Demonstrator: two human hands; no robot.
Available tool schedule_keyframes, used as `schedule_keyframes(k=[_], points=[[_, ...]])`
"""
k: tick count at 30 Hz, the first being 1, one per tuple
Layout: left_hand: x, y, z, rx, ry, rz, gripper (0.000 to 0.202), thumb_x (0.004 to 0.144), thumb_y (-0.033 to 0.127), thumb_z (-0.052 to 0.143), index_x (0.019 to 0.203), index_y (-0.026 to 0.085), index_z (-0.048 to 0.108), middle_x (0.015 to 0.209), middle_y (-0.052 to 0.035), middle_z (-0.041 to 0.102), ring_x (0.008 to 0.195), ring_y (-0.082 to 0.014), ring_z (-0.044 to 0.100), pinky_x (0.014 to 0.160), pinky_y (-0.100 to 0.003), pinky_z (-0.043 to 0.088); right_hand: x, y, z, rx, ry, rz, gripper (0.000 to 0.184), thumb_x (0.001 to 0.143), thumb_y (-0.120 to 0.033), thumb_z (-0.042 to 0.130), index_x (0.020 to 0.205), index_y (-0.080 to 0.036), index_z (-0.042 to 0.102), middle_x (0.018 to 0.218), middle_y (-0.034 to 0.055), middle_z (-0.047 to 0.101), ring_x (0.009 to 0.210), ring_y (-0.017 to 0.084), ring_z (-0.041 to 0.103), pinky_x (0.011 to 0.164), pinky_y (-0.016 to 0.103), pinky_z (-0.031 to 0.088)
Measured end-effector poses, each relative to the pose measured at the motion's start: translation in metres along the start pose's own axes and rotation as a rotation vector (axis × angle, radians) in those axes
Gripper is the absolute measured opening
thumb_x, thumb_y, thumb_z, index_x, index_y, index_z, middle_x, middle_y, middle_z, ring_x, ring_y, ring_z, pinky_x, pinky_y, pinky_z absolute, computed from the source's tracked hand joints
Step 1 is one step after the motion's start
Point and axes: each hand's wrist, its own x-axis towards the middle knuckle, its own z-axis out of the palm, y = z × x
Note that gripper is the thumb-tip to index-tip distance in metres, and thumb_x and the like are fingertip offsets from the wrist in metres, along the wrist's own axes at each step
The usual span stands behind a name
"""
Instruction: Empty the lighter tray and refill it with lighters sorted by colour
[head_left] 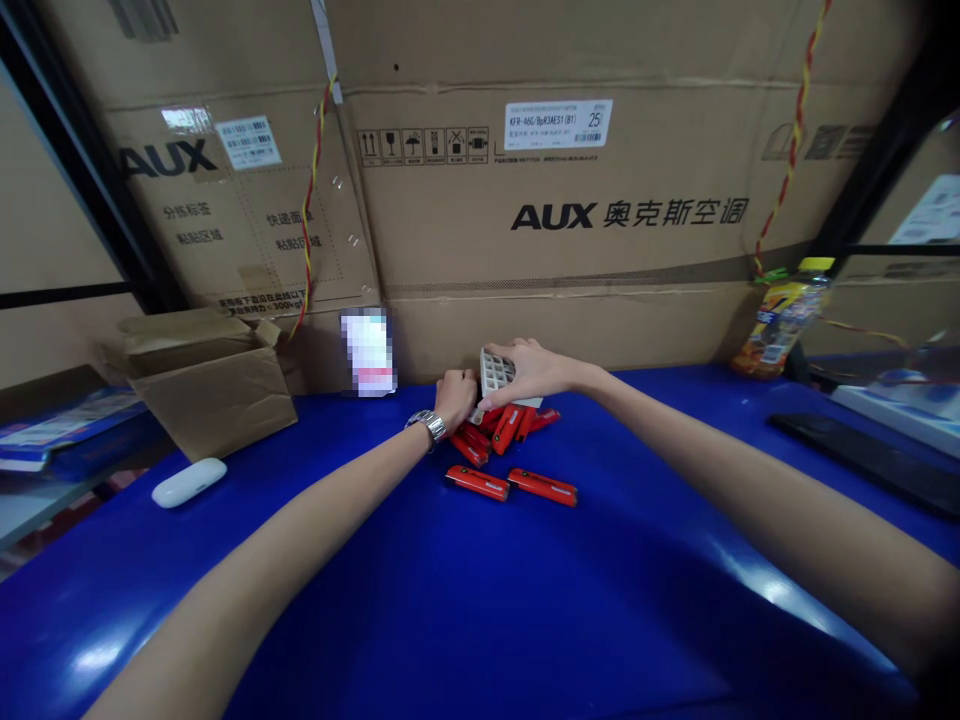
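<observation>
Grid, white and tilted, is at my twelve o'clock, in front of the cardboard that backs the blue table. The carton sits between ten and eleven, the bottle at one, and the phone upright against the cardboard near half past eleven. My right hand has the grid between thumb and fingers. My left hand is curled at the grid's eight o'clock; its fingertips are hidden, so I can't tell whether it grips anything. The white case lies at ten. Smallest are the red pieces: a jumbled pile at the grid's six o'clock, plus two lying apart, nearer me.

I judge the grid could slip if my thumb loses its edge, as only one hand clearly carries it. The pile could scatter if the grid's lower edge pushes into it. A leftward swing of my left hand could topple the phone.
</observation>
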Motion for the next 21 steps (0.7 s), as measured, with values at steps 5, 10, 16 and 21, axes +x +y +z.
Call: schedule_keyframes(k=[5, 10, 16, 21], points=[[0.002, 0.003, 0.005, 0.095, 0.074, 0.018, 0.036, 0.087, 0.03, 0.036, 0.085, 0.015, 0.069, 0.106, -0.0173, 0.069, 0.103, -0.0272, 0.059, 0.088, -0.034, 0.041, -0.006, 0.008, -0.005, 0.008, -0.04, 0.037, 0.09, 0.055, -0.074, 0.066, 0.124, -0.018, 0.056, 0.106, 0.0164, 0.062, 0.111, 0.039, 0.051, 0.088, 0.05, 0.044], [0.004, 0.001, 0.0, 0.146, 0.085, 0.066, 0.038, 0.089, 0.03, 0.035, 0.086, 0.014, 0.07, 0.106, -0.0174, 0.069, 0.107, -0.0284, 0.059, 0.092, -0.035, 0.04, -0.011, 0.016, -0.011, -0.014, -0.072, 0.036, 0.09, 0.058, -0.074, 0.063, 0.128, -0.019, 0.054, 0.106, 0.0154, 0.066, 0.105, 0.038, 0.058, 0.084, 0.049, 0.048], [0.0, -0.003, -0.006, 0.2, 0.029, 0.147, 0.035, 0.089, 0.031, 0.038, 0.079, 0.016, 0.069, 0.101, -0.0158, 0.071, 0.103, -0.0284, 0.061, 0.092, -0.035, 0.04, -0.014, 0.025, -0.015, 0.101, -0.093, 0.018, 0.091, 0.06, -0.071, 0.065, 0.134, -0.018, 0.051, 0.109, 0.0145, 0.068, 0.096, 0.034, 0.064, 0.08, 0.046, 0.051], [-0.005, -0.001, -0.006, 0.231, -0.003, 0.208, 0.033, 0.089, 0.03, 0.039, 0.075, 0.017, 0.066, 0.098, -0.0163, 0.071, 0.1, -0.0291, 0.062, 0.092, -0.037, 0.039, -0.013, 0.036, -0.017, 0.135, -0.023, 0.02, 0.093, 0.062, -0.068, 0.066, 0.138, -0.018, 0.048, 0.122, 0.0148, 0.062, 0.111, 0.037, 0.057, 0.091, 0.051, 0.047]])
